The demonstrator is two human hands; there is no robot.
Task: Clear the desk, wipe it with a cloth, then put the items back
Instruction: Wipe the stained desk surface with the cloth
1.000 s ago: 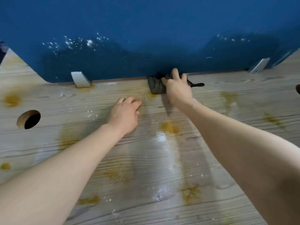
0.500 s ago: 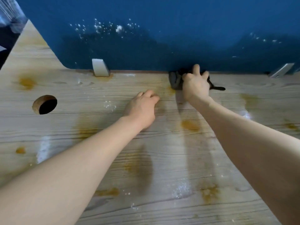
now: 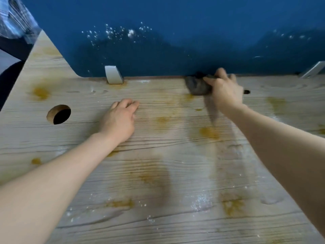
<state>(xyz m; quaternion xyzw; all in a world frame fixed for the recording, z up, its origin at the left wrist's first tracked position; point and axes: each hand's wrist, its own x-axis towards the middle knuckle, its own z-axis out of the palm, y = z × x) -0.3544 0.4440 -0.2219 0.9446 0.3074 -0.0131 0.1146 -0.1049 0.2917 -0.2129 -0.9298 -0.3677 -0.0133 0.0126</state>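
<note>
The wooden desk (image 3: 158, 173) is bare of items and marked with yellow-brown stains and white powder. A dark grey cloth (image 3: 196, 86) lies bunched at the desk's back edge, against the blue partition (image 3: 175, 41). My right hand (image 3: 226, 93) grips the cloth from the right and presses it onto the wood; the hand is slightly blurred. My left hand (image 3: 119, 118) rests on the desk left of the cloth, fingers loosely curled, holding nothing.
A round cable hole (image 3: 59, 114) opens at the desk's left. Two pale brackets (image 3: 113, 74) (image 3: 313, 71) fix the partition to the back edge. White powder (image 3: 200, 202) lies in front, and specks dot the partition. The desk's left edge runs diagonally.
My left hand has slid left across the desk, toward the left bracket. The right hand stays on the cloth at the back edge, shifting only slightly. The view has swung left.
</note>
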